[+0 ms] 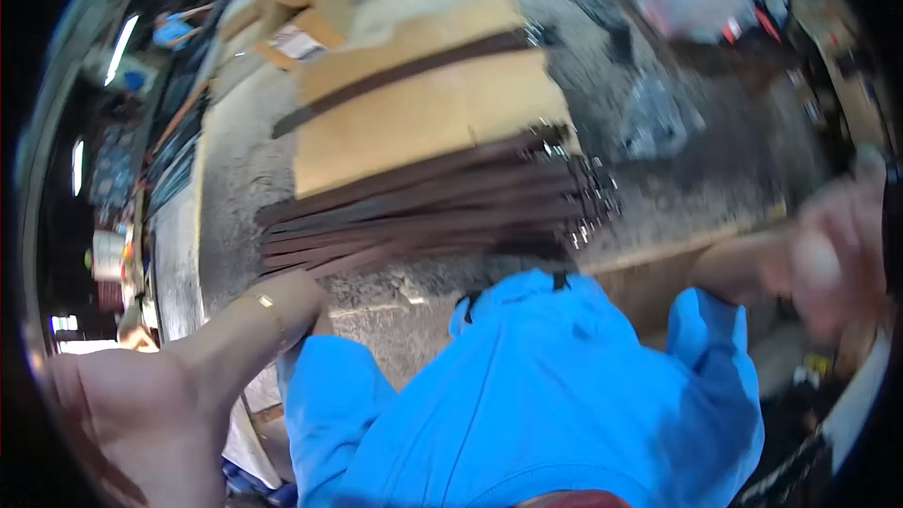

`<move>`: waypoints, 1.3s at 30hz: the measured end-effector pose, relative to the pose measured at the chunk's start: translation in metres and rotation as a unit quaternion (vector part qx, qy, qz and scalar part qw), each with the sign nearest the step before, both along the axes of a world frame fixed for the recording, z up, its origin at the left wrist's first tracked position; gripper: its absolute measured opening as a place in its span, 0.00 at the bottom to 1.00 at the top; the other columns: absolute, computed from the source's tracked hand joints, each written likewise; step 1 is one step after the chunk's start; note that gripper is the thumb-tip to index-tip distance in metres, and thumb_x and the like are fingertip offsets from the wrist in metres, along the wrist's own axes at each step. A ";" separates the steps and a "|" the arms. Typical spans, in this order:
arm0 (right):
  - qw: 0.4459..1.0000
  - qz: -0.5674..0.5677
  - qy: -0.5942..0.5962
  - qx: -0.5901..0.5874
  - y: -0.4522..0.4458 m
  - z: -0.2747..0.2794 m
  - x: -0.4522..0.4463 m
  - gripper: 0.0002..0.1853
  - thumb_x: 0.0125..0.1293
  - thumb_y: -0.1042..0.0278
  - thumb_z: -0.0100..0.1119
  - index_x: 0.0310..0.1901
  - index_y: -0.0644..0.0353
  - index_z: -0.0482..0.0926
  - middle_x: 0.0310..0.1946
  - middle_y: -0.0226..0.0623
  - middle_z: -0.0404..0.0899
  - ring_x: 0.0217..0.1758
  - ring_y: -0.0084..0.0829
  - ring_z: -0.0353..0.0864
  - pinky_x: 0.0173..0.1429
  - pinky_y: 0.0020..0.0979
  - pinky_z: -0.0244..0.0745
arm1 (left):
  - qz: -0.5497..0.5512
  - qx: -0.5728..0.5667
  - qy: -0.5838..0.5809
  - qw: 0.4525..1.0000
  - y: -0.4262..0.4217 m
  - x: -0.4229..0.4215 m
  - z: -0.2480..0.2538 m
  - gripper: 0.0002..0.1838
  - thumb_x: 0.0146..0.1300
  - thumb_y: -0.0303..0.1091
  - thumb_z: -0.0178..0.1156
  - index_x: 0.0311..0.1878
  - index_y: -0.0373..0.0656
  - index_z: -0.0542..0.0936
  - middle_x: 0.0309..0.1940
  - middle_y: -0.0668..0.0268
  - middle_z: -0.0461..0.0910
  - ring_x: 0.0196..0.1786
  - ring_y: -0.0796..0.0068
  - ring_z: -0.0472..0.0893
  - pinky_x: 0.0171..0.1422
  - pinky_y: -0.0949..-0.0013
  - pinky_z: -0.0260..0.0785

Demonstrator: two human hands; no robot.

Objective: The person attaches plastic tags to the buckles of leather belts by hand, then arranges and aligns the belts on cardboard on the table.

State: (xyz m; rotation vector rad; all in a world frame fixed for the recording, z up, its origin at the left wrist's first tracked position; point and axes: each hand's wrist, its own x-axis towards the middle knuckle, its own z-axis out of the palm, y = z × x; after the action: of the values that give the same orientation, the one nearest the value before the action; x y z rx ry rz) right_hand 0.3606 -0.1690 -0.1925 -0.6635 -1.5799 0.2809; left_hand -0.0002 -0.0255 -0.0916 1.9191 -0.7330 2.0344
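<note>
My left hand (132,400) is raised close to the camera at the lower left, with a thin gold bracelet (266,300) on the forearm. Its fingers run into the dark edge of the view. Blurred by motion, my right hand (837,249) is at the far right edge, and its fingers cannot be made out. Both hands are away from the table. In front of me lies a pile of dark brown belts (414,207), their shiny metal buckles (588,198) toward the right. A single belt (404,80) lies apart, farther back.
A sheet of tan cardboard (423,127) lies under part of the belts on the worn worktable (235,169). Clear plastic bags (658,118) are to the right. An open cardboard box (310,33) stands at the back left. Another person in blue (172,31) is far off.
</note>
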 end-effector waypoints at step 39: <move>0.634 -0.357 0.271 -0.630 0.101 -0.438 0.113 0.08 0.56 0.79 0.63 0.38 0.69 0.78 0.27 0.39 0.79 0.24 0.27 0.79 0.25 0.26 0.77 | 0.325 -0.260 0.692 0.589 0.177 0.277 -0.530 0.22 0.51 0.39 0.66 0.47 0.37 0.75 0.43 0.49 0.75 0.51 0.49 0.74 0.54 0.51 0.70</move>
State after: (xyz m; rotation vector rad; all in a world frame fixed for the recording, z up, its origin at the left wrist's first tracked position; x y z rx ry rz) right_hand 0.4734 -0.0679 -0.6301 -1.9871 -0.2054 0.8972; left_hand 0.2772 0.1512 -0.6212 2.5856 0.9370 0.1722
